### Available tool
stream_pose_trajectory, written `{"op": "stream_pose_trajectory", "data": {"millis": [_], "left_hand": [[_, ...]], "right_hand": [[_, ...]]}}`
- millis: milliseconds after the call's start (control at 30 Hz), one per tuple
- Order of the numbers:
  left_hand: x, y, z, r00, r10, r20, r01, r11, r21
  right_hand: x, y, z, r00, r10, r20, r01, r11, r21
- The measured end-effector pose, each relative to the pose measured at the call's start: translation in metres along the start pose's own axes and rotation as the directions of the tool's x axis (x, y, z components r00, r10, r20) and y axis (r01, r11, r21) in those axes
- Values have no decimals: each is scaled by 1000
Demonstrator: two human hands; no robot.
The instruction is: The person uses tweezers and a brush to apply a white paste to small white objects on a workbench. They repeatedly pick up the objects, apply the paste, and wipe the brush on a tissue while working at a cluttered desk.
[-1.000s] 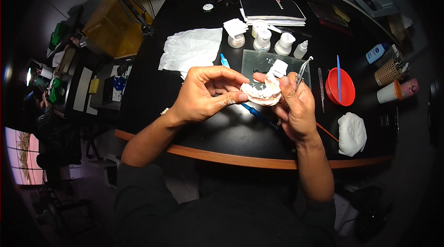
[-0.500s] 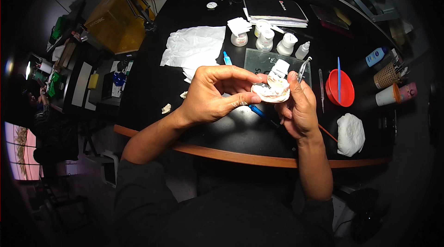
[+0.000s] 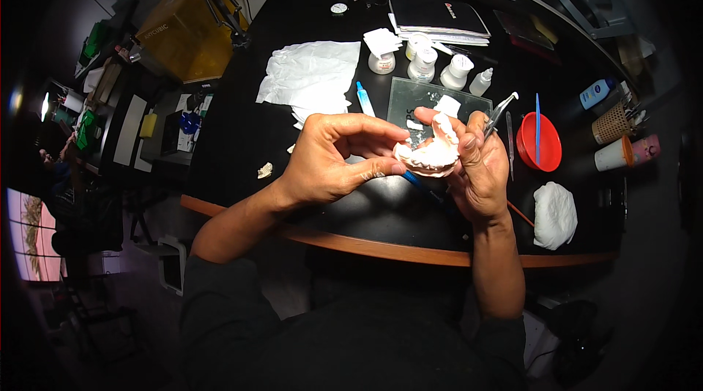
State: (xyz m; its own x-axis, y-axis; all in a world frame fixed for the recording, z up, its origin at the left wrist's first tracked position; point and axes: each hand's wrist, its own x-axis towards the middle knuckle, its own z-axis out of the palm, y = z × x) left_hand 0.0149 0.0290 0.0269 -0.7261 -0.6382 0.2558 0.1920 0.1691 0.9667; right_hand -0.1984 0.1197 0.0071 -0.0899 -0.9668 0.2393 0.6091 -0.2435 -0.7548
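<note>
Between my two hands, above the front of the black table, is a white plaster dental cast (image 3: 430,159), its curved row of teeth showing. The thumb and fingertips of my left hand (image 3: 322,153) pinch the cast's left side. My right hand (image 3: 483,160) grips its right side. A slim metal instrument (image 3: 501,111) with a whitish tip also sticks out from my right hand, pointing up and right; its other end is hidden in the hand. Behind the cast lies a glass slab (image 3: 405,96) with white bits on it.
A red bowl (image 3: 529,149) with a blue stick stands right, near a white lump (image 3: 555,215). Several white bottles (image 3: 422,65) line the back. White tissue (image 3: 311,72), a blue-and-white tube (image 3: 365,99) and a plaster scrap (image 3: 265,170) lie left. The table has a wooden front edge (image 3: 373,246).
Both hands have turned the cast, so its row of teeth now shows, and it sits slightly lower. The metal instrument has swung right and leans more.
</note>
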Motion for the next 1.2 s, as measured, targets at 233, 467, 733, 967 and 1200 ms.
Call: {"op": "stream_pose_trajectory", "data": {"millis": [233, 467, 733, 967, 1200], "left_hand": [[-10, -3, 1, 989, 145, -25, -144, 988, 59], [-16, -4, 1, 960, 278, -30, -260, 926, 273], [-21, 2, 2, 947, 317, -47, -283, 897, 339], [-20, 0, 5, 977, 189, -100, -167, 967, 195], [-21, 16, 1, 981, 149, -123, -125, 975, 182]], "right_hand": [[0, 9, -3, 992, -73, 104, 74, 997, -8], [-1, 10, -8, 990, -58, 126, 70, 993, -93], [-2, 10, 1, 994, -47, 103, 51, 998, -40], [0, 12, -1, 999, -21, 50, 23, 999, -31], [-3, 6, -4, 999, 27, -30, -31, 988, -149]]}}
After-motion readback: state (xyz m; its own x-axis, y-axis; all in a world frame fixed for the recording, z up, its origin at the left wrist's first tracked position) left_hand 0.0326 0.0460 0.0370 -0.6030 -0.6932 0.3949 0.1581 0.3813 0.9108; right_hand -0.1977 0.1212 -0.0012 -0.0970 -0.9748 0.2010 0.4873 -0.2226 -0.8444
